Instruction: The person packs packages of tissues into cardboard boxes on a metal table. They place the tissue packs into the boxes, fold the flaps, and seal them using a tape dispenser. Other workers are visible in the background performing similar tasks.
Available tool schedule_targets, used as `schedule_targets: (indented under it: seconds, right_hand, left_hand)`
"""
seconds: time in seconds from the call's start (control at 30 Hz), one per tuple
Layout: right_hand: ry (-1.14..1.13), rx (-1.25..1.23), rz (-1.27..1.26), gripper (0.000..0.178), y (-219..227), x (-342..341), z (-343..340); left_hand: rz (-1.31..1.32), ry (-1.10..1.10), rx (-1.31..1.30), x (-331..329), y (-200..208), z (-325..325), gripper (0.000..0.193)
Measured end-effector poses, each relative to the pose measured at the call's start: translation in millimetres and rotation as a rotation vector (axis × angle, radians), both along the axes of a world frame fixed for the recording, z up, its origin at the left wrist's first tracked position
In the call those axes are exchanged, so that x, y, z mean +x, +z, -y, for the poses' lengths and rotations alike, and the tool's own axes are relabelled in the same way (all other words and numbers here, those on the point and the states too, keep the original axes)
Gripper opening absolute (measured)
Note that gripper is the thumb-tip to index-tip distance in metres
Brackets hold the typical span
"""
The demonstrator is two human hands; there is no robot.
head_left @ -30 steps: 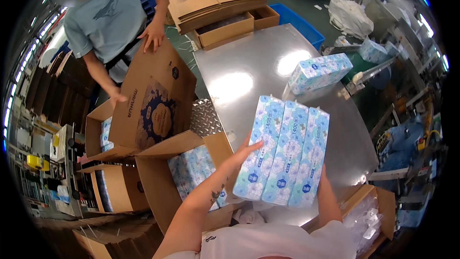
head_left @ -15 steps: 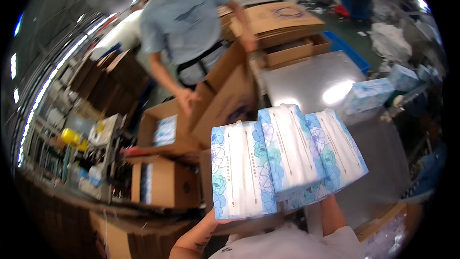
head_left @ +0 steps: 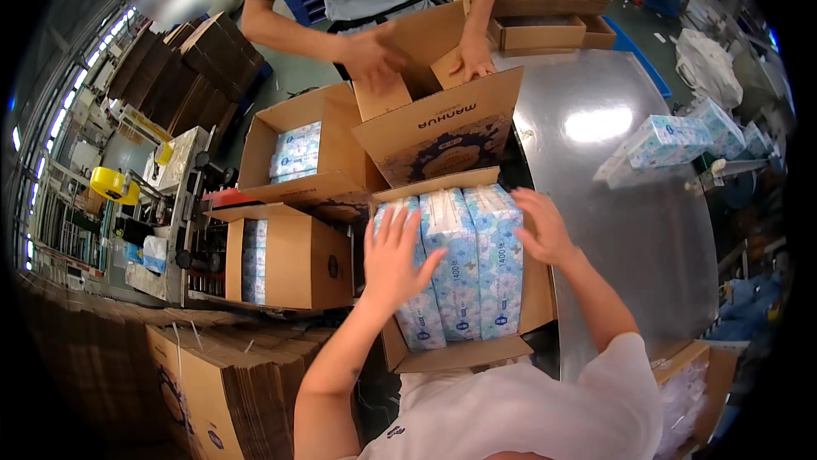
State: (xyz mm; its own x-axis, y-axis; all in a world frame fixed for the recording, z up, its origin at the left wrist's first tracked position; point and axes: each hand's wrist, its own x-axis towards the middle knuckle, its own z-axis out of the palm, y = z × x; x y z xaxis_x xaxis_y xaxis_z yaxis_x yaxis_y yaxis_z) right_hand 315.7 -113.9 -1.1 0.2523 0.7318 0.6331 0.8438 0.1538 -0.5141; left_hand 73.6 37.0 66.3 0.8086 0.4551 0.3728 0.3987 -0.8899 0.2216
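Observation:
Three blue-and-white flowered tissue packs stand side by side inside an open cardboard carton directly in front of me. My left hand lies on the left pack, fingers stretched out and thumb toward the middle pack. At the upper right corner of the right pack, my right hand rests with its fingers spread. Both hands are open and touch the packs without gripping them. Whatever lies beneath the packs is hidden.
Across from me, a person's hands work at another open carton. Two cartons with packs, an upper one and a lower one, stand left. A metal table lies right, with more tissue packs. Flattened cardboard is stacked lower left.
The three tissue packs, held up in my hands before, are now down in the carton, and my hands have come onto their tops. The person opposite has moved both hands to their carton.

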Motion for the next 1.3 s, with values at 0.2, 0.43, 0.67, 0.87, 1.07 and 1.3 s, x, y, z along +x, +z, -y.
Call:
schedule_targets:
  seconds: [0.2, 0.43, 0.67, 0.87, 1.07, 1.3]
  right_hand:
    - [0.17, -0.374, 0.317, 0.053, -12, -29, -60]
    - [0.191, -0.354, 0.331, 0.048, -26, -28, -68]
    - [0.126, -0.601, 0.358, 0.036, -78, -10, -113]
    - [-0.147, -0.494, 0.401, 0.055, -88, -69, -66]
    - [-0.011, -0.629, 0.29, 0.066, -144, -66, -55]
    - [-0.065, -0.192, 0.517, 0.05, -13, -53, -114]
  left_hand:
    - [0.214, -0.003, 0.104, 24, -105, -11, 0.038]
    - [0.202, 0.001, 0.03, 23, -118, -13, 0.033]
    - [-0.107, 0.142, -0.376, 53, -157, -61, 0.027]
    - [0.013, 0.265, -0.003, 61, -218, -49, 0.025]
    - [0.138, 0.155, -0.239, 51, -229, -29, 0.039]
    - [-0.766, -0.355, -0.678, 23, -104, 9, 0.081]
